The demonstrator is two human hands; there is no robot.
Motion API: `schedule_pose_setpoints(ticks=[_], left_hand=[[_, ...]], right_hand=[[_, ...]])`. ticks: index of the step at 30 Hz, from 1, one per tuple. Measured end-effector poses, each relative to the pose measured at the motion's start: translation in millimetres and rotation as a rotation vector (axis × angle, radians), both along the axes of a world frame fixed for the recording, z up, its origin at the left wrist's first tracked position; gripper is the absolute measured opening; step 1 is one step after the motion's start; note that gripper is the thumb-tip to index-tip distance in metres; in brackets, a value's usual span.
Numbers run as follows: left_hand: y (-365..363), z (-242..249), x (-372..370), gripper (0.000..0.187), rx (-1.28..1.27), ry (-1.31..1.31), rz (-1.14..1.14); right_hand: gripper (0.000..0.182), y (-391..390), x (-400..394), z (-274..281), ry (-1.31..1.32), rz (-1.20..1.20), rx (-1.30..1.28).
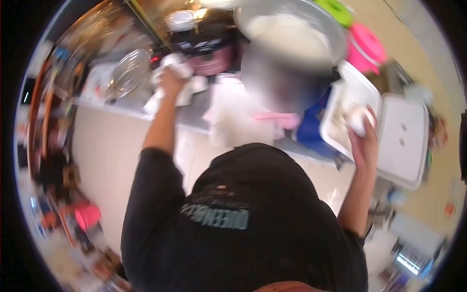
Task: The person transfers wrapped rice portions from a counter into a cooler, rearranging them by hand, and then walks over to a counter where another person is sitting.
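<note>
On the left of the counter, my left hand [170,82] is closed on a crumpled white cloth [176,65], blurred by motion. My right hand [366,138] holds a smooth, rounded white lump [359,120] that looks like dough, fingers wrapped round it. Below that hand is a white rectangular tub [335,138] with pale contents at its bottom. In the middle stands a large metal pot [287,80] containing a pale, whitish mass [287,36]. The blur hides the exact texture of the lump.
A white lid [404,141] lies right of the tub. Pink [366,46] and green [335,10] containers stand behind it. Left of the pot are a pink-and-black appliance [211,61] and a clear round plastic piece [130,73]. A pink cloth [279,119] lies before the pot.
</note>
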State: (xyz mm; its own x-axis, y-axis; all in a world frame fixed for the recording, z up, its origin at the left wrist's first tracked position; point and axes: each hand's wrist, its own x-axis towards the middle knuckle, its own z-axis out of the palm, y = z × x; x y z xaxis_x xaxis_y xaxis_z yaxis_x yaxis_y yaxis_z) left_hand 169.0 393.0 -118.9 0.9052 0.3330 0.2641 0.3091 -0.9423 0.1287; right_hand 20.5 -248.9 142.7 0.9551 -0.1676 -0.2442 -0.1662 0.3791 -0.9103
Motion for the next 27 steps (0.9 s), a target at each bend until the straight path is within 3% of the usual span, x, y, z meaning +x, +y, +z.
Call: schedule_pose_setpoints(ticks=[1, 2, 3, 5, 7, 9, 11, 13, 14, 19, 23, 26, 27], left_hand=[[34.3, -47.1, 10.8, 0.095, 0.249, -0.22, -0.121], [-3.4, 11.1, -6.7, 0.086, -0.036, -0.076, 0.005], [-8.8, 44.0, -10.5, 0.083, -0.08, 0.02, -0.037], [16.5, 32.2, -13.7, 0.087, -0.132, -0.188, -0.079], [-24.7, 78.9, -43.0, 0.081, -0.599, -0.306, 0.004], [-29.9, 90.9, -68.8, 0.07, -0.987, -0.457, -0.044], [-57.3, 111.8, -99.4, 0.062, -1.048, -0.536, -0.17], [-104.0, 136.2, -123.5, 0.066, -1.265, -0.557, -0.233], [-129.2, 147.3, -132.9, 0.068, -1.372, -0.568, -0.256], [-250.4, 191.0, -135.4, 0.08, -1.351, -0.425, -0.649], [-349.9, 227.6, -98.5, 0.09, -1.225, -0.34, -1.005], [-424.9, 260.0, -68.7, 0.076, -1.148, -0.257, -1.316], [-445.9, 261.6, -56.6, 0.072, -1.068, -0.268, -1.396]], right_hand=[[0.053, -6.3, 4.2, 1.0, 0.057, -0.051, -0.097], [0.052, -12.0, 13.7, -0.9, 0.087, -0.073, -0.174], [0.053, -23.1, 26.0, -9.2, 0.146, -0.04, -0.251], [0.056, -36.4, 55.4, -27.9, 0.238, 0.063, -0.353], [0.059, -39.1, 79.9, -59.5, 0.291, 0.144, -0.5], [0.067, -33.4, 99.4, -88.5, 0.393, 0.322, -0.768], [0.071, -22.5, 111.7, -117.6, 0.498, 0.645, -1.09], [0.08, -17.7, 116.1, -122.5, 0.467, 0.843, -1.162], [0.081, -20.8, 114.4, -118.2, 0.458, 0.882, -1.153], [0.082, -24.8, 108.4, -70.9, 0.505, 1.012, -1.163], [0.074, -59.0, 107.6, -79.8, 0.317, 0.697, -0.89], [0.078, -64.0, 95.5, -50.8, 0.211, 0.376, -0.696], [0.076, -69.1, 87.6, -34.3, 0.154, 0.386, -0.479]])
